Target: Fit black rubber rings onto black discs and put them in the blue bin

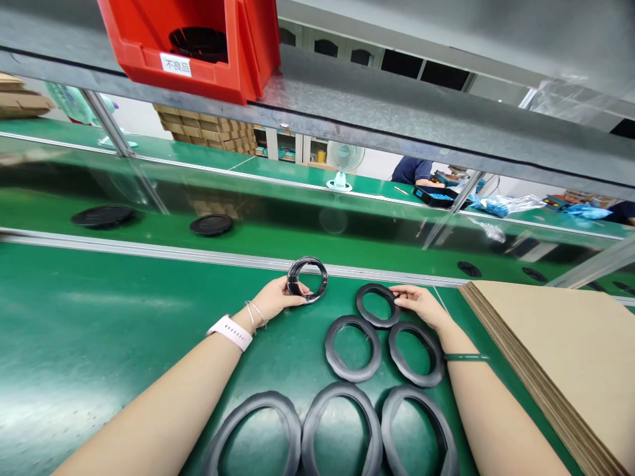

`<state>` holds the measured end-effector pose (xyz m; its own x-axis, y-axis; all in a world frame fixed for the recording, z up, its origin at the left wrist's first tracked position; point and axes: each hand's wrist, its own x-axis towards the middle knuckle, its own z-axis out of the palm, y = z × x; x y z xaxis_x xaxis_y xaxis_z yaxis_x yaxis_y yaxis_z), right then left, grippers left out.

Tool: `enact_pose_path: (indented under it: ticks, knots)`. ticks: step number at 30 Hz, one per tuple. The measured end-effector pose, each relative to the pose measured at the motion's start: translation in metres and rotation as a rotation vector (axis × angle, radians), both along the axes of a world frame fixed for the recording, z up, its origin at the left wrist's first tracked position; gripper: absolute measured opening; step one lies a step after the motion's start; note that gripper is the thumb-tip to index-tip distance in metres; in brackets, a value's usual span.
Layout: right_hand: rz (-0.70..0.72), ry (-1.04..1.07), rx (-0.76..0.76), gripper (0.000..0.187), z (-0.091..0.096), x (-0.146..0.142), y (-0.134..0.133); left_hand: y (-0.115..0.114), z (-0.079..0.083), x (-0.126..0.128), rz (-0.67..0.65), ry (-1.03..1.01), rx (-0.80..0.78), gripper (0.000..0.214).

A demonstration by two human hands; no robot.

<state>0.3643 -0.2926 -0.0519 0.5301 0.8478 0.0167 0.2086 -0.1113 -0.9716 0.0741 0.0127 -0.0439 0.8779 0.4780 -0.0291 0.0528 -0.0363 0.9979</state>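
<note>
Large rings point(311, 430) lie nearest; beyond them, left fingers point(295, 301) grip a glossy ring point(324, 281), right fingers point(407, 291) a matte ring point(360, 305), best rim-only.

From the left hand point(278, 297), open green tabletop point(124, 317) was left for passage at nine o'clock; at twelve, the way was crossed by a low metal rail point(357, 271). A narrow gap was left at three, between the held glossy ring point(323, 284) and the nearest grey rings point(331, 347). From the right hand point(419, 304), passage was obstructed by cardboard sheets point(560, 350) at four.
</note>
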Motion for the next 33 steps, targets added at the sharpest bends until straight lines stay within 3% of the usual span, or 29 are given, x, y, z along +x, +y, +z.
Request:
enact_pose_path:
  ticks: [28,33]
  knots:
    - [0.037,0.065,0.008,0.053,-0.0001,0.001,-0.0022,0.0007,-0.0012,0.0009,-0.011,-0.007,0.016,0.037]
    - [0.057,-0.009,-0.026,0.049,-0.0018,0.0037,-0.0037,0.0009,-0.0014,0.0,-0.013,0.0,0.017,0.04]
